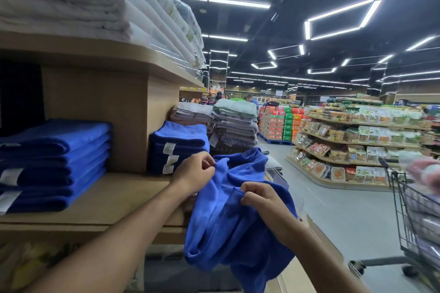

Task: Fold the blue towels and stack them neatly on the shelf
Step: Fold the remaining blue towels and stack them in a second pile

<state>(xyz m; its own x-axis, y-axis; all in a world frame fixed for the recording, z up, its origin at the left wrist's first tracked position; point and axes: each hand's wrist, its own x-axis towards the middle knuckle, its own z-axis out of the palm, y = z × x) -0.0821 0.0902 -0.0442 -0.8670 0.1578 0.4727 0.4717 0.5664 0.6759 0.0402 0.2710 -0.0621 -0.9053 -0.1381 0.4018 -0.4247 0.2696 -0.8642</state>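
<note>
A loose, crumpled blue towel [235, 226] hangs in front of the wooden shelf [123, 200]. My left hand [194, 172] pinches its upper edge near the shelf front. Lower and to the right, my right hand [260, 200] grips its stitched hem. One stack of folded blue towels [54, 164] lies on the shelf at the left. A second, smaller folded blue stack [178, 145] with white tags sits past the wooden divider, just behind my left hand.
White linen [78, 0] is piled on the shelf above. Grey and green towel stacks [228, 123] stand further along. A shopping cart [419, 219] stands at the right. The aisle floor [342, 209] runs ahead between food shelves [357, 143].
</note>
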